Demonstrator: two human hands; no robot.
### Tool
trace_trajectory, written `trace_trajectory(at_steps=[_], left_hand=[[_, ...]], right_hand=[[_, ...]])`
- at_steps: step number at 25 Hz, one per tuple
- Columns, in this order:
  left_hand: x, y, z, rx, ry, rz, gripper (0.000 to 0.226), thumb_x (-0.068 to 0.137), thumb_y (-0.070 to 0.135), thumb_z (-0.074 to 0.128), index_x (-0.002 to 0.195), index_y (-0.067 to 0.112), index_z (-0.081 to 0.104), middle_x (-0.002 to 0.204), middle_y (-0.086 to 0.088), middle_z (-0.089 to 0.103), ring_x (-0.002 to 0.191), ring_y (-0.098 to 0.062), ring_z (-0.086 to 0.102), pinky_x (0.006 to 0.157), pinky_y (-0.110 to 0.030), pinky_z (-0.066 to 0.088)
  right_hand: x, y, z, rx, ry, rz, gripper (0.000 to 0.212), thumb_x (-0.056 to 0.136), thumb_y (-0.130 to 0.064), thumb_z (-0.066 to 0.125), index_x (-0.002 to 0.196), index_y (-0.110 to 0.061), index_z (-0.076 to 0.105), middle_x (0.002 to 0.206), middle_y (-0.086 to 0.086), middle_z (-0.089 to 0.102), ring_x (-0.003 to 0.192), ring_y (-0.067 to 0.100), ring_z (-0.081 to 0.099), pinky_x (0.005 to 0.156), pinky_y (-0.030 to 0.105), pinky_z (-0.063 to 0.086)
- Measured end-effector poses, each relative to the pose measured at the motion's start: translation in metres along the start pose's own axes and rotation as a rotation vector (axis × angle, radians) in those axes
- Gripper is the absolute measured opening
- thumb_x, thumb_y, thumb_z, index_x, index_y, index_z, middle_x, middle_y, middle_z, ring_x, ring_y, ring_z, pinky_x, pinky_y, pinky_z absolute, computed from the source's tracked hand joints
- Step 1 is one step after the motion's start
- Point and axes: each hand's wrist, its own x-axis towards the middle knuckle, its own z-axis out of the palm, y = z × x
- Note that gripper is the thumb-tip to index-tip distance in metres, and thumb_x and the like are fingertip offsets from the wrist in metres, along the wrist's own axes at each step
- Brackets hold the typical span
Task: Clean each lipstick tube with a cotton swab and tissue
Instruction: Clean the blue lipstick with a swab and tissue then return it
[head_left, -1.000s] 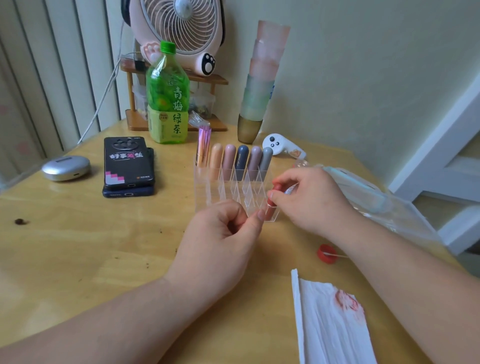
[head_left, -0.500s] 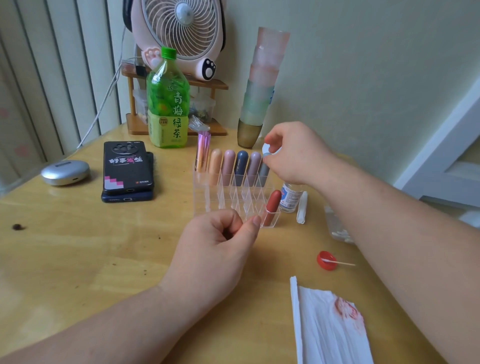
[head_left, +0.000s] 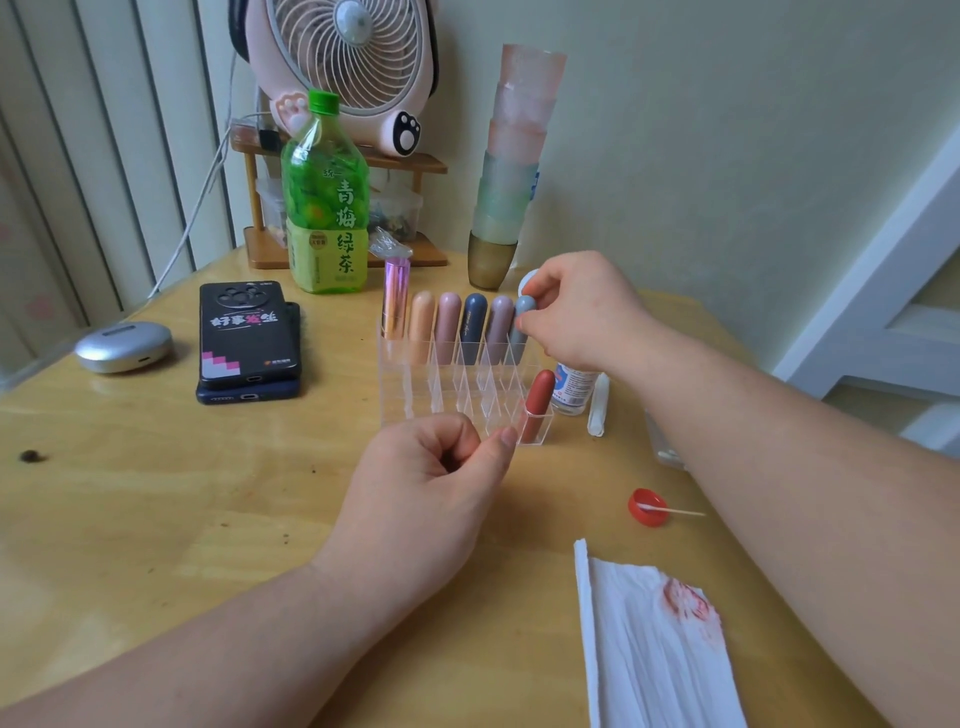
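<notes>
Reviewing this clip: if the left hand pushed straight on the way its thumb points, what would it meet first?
The clear organizer, at its front wall beside the red lipstick. The thumb of the left hand looks to be right at that wall, though depth is unclear.

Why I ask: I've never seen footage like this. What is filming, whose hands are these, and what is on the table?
No machine here: a person works bare-handed, and the one camera sits on their head, looking forward and down. The right hand pinches the grey lipstick tube at the right end of the back row in a clear organizer. The left hand, fingers curled, has its thumb at the organizer's front edge; whether it grips is unclear. A red lipstick tube stands in the front right compartment. On the table are a red-stained tissue, a red cap with a cotton swab resting on it, and a small bottle.
</notes>
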Motion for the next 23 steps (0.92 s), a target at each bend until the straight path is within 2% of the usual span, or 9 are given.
trace_trajectory(at_steps=[4, 6, 9, 12, 14, 16, 18, 20, 23], left_hand=[[0.000, -0.002, 0.000, -0.010, 0.001, -0.002, 0.051, 0.087, 0.039, 0.068, 0.062, -0.001, 0.048, 0.047, 0.002, 0.040, 0.045, -0.010, 0.034, 0.045, -0.017, 0.032], [-0.001, -0.003, -0.002, -0.036, -0.003, 0.022, 0.048, 0.084, 0.045, 0.069, 0.065, 0.004, 0.053, 0.049, 0.006, 0.043, 0.047, -0.008, 0.036, 0.046, -0.017, 0.033], [-0.004, -0.002, -0.001, -0.221, -0.126, 0.073, 0.033, 0.081, 0.049, 0.073, 0.081, 0.017, 0.065, 0.062, 0.010, 0.054, 0.057, -0.011, 0.043, 0.052, -0.020, 0.036], [-0.009, -0.003, 0.002, -0.332, -0.315, 0.100, 0.033, 0.074, 0.045, 0.075, 0.094, 0.019, 0.070, 0.073, -0.006, 0.062, 0.063, -0.023, 0.048, 0.055, -0.028, 0.039], [-0.012, -0.003, 0.003, -0.280, -0.375, 0.117, 0.035, 0.070, 0.041, 0.080, 0.093, 0.017, 0.071, 0.072, -0.018, 0.062, 0.060, -0.033, 0.048, 0.055, -0.035, 0.042], [-0.014, -0.001, 0.004, -0.254, -0.394, 0.083, 0.035, 0.067, 0.038, 0.084, 0.094, 0.019, 0.072, 0.069, -0.013, 0.064, 0.058, -0.033, 0.051, 0.056, -0.039, 0.045], [-0.015, 0.001, 0.007, -0.275, -0.420, 0.063, 0.034, 0.069, 0.026, 0.086, 0.099, 0.021, 0.072, 0.074, 0.000, 0.069, 0.060, -0.030, 0.057, 0.060, -0.044, 0.052], [-0.018, 0.003, 0.011, -0.369, -0.445, 0.039, 0.038, 0.073, 0.014, 0.080, 0.108, 0.017, 0.068, 0.082, -0.007, 0.072, 0.066, -0.041, 0.060, 0.066, -0.048, 0.055], [-0.019, 0.004, 0.013, -0.623, -0.440, -0.105, 0.050, 0.077, 0.003, 0.071, 0.125, 0.014, 0.061, 0.084, -0.023, 0.067, 0.064, -0.032, 0.056, 0.057, -0.029, 0.050]], right_hand=[[-0.018, -0.016, -0.036, 0.171, 0.297, -0.068, 0.008, 0.081, -0.019, 0.066, 0.088, -0.022, 0.068, 0.074, -0.012, 0.066, 0.059, 0.000, 0.060, 0.057, 0.017, 0.052], [-0.048, -0.021, -0.056, 0.297, 0.354, -0.147, 0.007, 0.082, -0.016, 0.067, 0.088, -0.020, 0.068, 0.071, -0.012, 0.066, 0.051, 0.004, 0.055, 0.051, 0.020, 0.049], [-0.114, -0.009, -0.062, 0.435, 0.106, -0.175, 0.014, 0.082, -0.010, 0.074, 0.091, -0.019, 0.069, 0.071, -0.008, 0.068, 0.051, 0.022, 0.053, 0.050, 0.031, 0.047], [-0.166, 0.006, -0.050, 0.565, -0.085, -0.117, 0.020, 0.077, -0.016, 0.079, 0.093, -0.023, 0.070, 0.073, 0.006, 0.067, 0.050, 0.034, 0.046, 0.044, 0.029, 0.041], [-0.182, 0.014, -0.044, 0.679, -0.127, -0.041, 0.020, 0.079, -0.013, 0.080, 0.093, -0.020, 0.069, 0.064, 0.013, 0.065, 0.046, 0.023, 0.048, 0.041, 0.020, 0.038], [-0.188, 0.020, -0.038, 0.807, -0.150, 0.024, 0.021, 0.076, -0.013, 0.078, 0.093, -0.016, 0.067, 0.064, 0.009, 0.069, 0.047, 0.011, 0.053, 0.042, 0.016, 0.039], [-0.190, 0.024, -0.031, 0.911, -0.155, 0.060, 0.027, 0.072, -0.015, 0.084, 0.093, -0.014, 0.068, 0.075, 0.012, 0.073, 0.052, 0.012, 0.059, 0.046, 0.017, 0.044], [-0.192, 0.028, -0.027, 0.911, -0.121, 0.032, 0.029, 0.070, -0.019, 0.081, 0.096, -0.016, 0.068, 0.080, 0.010, 0.072, 0.056, 0.016, 0.060, 0.049, 0.018, 0.045], [-0.199, 0.032, -0.026, 0.789, -0.116, -0.024, 0.042, 0.065, -0.038, 0.083, 0.102, -0.025, 0.066, 0.085, 0.004, 0.063, 0.060, 0.025, 0.057, 0.054, 0.028, 0.050]])
